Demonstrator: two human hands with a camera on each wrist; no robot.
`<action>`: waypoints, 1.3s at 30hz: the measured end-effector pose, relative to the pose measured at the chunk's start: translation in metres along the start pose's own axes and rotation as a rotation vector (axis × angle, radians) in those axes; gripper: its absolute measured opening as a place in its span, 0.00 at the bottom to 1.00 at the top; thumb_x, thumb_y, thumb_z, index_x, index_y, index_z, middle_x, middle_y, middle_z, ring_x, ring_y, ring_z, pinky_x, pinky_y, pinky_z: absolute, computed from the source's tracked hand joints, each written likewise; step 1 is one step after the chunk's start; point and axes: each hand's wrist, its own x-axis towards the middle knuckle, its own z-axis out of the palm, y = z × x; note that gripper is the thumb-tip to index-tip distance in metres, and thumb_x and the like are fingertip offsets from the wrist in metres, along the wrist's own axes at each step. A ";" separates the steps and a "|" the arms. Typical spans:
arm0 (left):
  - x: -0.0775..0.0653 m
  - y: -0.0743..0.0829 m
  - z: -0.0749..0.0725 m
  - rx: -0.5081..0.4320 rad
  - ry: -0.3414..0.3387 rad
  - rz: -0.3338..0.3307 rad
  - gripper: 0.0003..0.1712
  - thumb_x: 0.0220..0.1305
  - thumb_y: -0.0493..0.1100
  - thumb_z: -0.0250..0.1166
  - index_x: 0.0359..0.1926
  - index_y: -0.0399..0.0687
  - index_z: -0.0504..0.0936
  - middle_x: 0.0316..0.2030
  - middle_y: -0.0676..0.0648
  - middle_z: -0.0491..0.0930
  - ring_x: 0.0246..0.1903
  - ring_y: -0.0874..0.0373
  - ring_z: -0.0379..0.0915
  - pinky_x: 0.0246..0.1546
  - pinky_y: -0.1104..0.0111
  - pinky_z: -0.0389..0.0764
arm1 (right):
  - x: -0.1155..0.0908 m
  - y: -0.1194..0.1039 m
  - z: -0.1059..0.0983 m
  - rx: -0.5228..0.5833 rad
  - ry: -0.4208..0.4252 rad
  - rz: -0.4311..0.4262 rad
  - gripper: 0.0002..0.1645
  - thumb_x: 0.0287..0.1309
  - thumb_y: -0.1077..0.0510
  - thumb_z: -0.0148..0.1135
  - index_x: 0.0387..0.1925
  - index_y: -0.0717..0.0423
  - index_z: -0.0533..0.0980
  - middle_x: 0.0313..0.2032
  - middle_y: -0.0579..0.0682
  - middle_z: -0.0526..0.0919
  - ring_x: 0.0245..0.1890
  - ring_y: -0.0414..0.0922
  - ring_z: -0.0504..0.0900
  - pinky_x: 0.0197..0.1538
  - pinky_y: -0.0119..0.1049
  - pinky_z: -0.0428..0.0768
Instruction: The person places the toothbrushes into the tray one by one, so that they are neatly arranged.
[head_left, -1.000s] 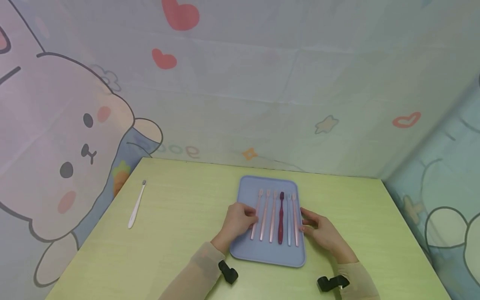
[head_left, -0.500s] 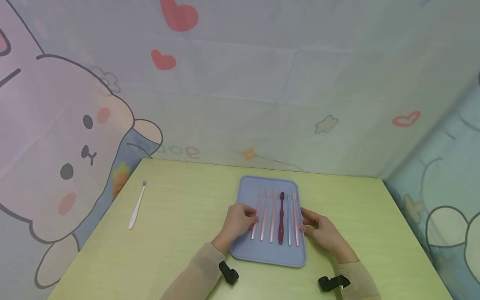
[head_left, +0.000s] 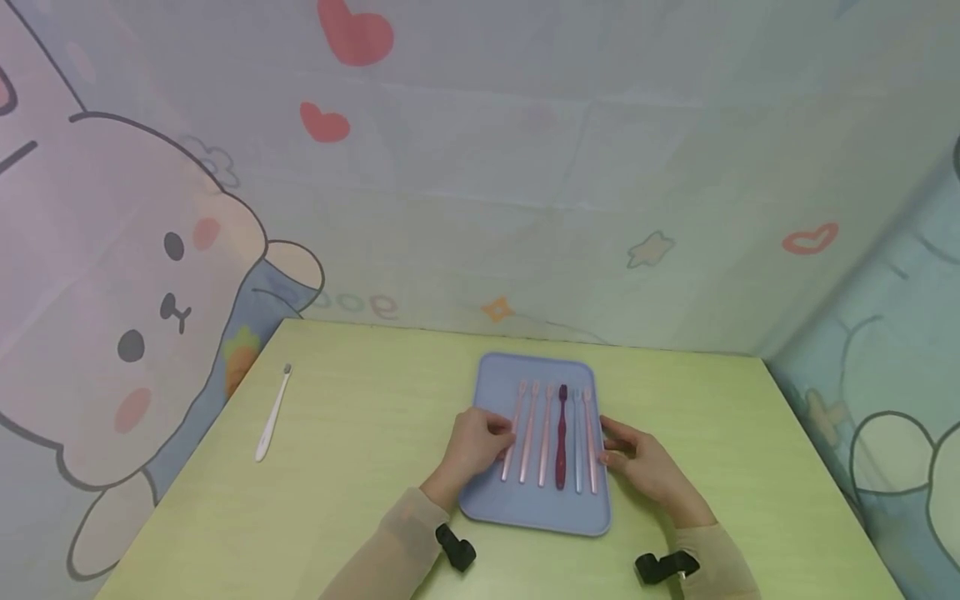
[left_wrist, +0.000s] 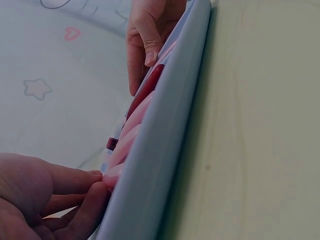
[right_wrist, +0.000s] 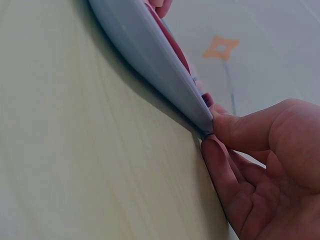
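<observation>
A blue-grey tray (head_left: 532, 518) lies on the table with a row of toothbrushes on it, heads toward the back wall. From the left come three pink ones, then a dark red toothbrush (head_left: 561, 442), a light blue toothbrush (head_left: 578, 446) and another pink toothbrush (head_left: 590, 442). My left hand (head_left: 476, 442) reaches over the tray's left edge. Its thumb and index finger pinch the leftmost pink toothbrush (left_wrist: 114, 175). At the opposite edge, my right hand (head_left: 647, 467) grips the tray's rim (right_wrist: 165, 70) between thumb and fingers.
A white toothbrush (head_left: 273, 415) with a grey head lies alone on the left of the light green table (head_left: 360, 417). Behind the table hangs a printed cloth (head_left: 487, 167) with hearts and a rabbit. A black wrist mount (head_left: 455, 547) sits on the left sleeve.
</observation>
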 end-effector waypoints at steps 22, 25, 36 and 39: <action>0.005 0.006 -0.009 -0.058 0.022 0.017 0.09 0.64 0.31 0.73 0.45 0.32 0.90 0.32 0.44 0.86 0.22 0.59 0.83 0.25 0.67 0.87 | 0.001 -0.003 -0.007 -0.014 0.011 -0.007 0.38 0.71 0.65 0.67 0.78 0.66 0.65 0.59 0.64 0.85 0.62 0.60 0.82 0.74 0.61 0.68; 0.006 0.003 -0.015 -0.066 0.020 0.022 0.09 0.63 0.31 0.73 0.45 0.33 0.91 0.31 0.45 0.87 0.22 0.60 0.83 0.25 0.68 0.85 | 0.000 -0.003 -0.006 -0.015 0.006 -0.006 0.39 0.71 0.64 0.67 0.78 0.67 0.66 0.58 0.64 0.85 0.62 0.61 0.82 0.74 0.62 0.68; 0.008 -0.020 -0.090 -0.088 0.058 0.028 0.12 0.68 0.32 0.70 0.51 0.31 0.89 0.35 0.45 0.88 0.30 0.51 0.86 0.31 0.63 0.89 | 0.002 0.001 0.000 -0.017 0.008 0.001 0.39 0.71 0.64 0.67 0.79 0.65 0.65 0.60 0.63 0.85 0.64 0.61 0.80 0.75 0.62 0.67; 0.002 -0.034 -0.119 -0.090 0.092 -0.022 0.13 0.69 0.32 0.69 0.52 0.30 0.88 0.37 0.43 0.87 0.32 0.49 0.86 0.32 0.63 0.89 | 0.002 0.002 0.001 -0.027 0.010 -0.007 0.39 0.71 0.64 0.68 0.78 0.65 0.66 0.59 0.63 0.85 0.63 0.61 0.81 0.74 0.62 0.67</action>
